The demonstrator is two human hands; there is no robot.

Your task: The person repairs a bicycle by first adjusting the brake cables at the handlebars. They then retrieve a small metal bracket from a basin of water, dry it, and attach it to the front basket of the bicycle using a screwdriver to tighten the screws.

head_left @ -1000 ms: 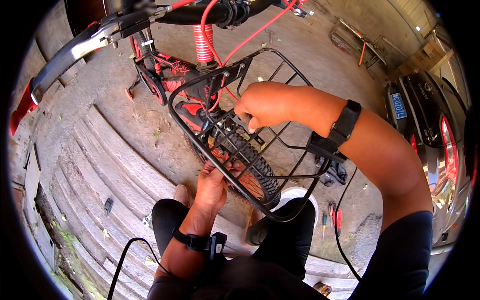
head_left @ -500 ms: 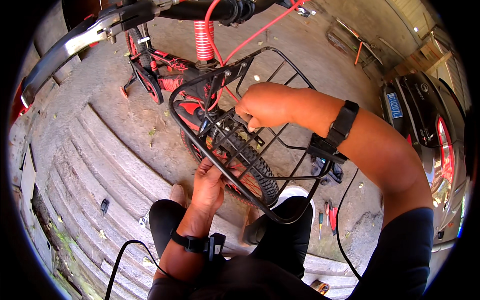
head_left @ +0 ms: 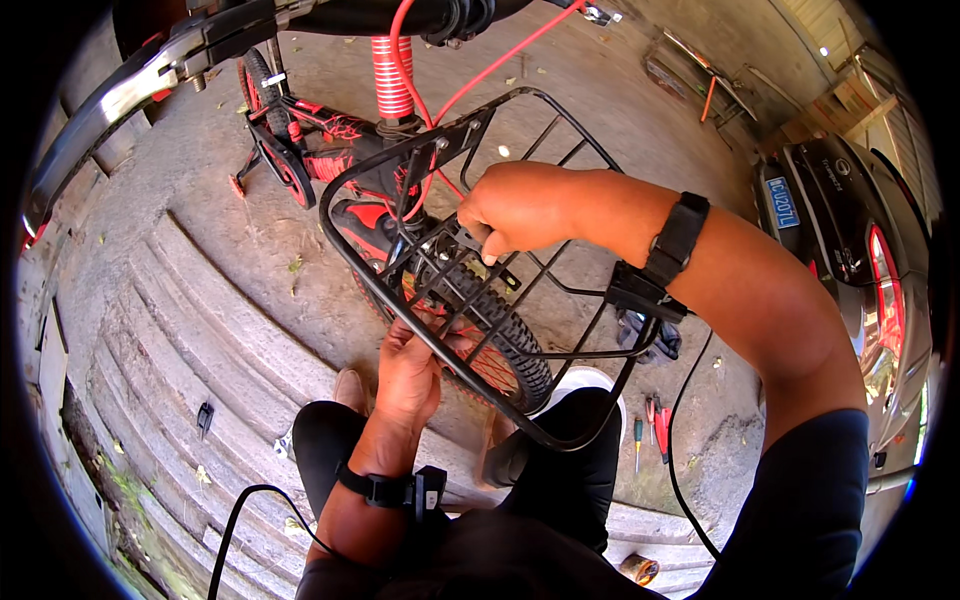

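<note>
Both hands of the seated person are observed at a black wire basket (head_left: 572,445), set apart from each other. The basket is located below the handlebar (head_left: 370,20) of a black-and-red bicycle (head_left: 385,172), over its front wheel (head_left: 512,335), with its near corner above the person's right knee.

The left hand (head_left: 407,375) is at the basket's near left rail, palm turned inward, thumb and fingers drawn close together. The fingertips are partly behind the bars; what they pinch, if anything, I cannot tell. The right hand (head_left: 508,212) reaches across the basket with the wrist bent and the fingers curled down, above the upper part of the tyre. Its fingertips are largely concealed, and I cannot tell whether it is clamped on anything. A strap (head_left: 680,240) is worn on the right forearm, a second band (head_left: 375,485) on the left.

Red cables (head_left: 500,68) run above the basket. A white bucket (head_left: 612,382) stands beyond the right knee; near it on the ground lie a screwdriver (head_left: 638,440) and a red-handled tool (head_left: 661,428). A dark car (head_left: 835,205) is parked to the right. Ridged concrete (head_left: 200,320) extends to the left, bearing a small black object (head_left: 205,420).
</note>
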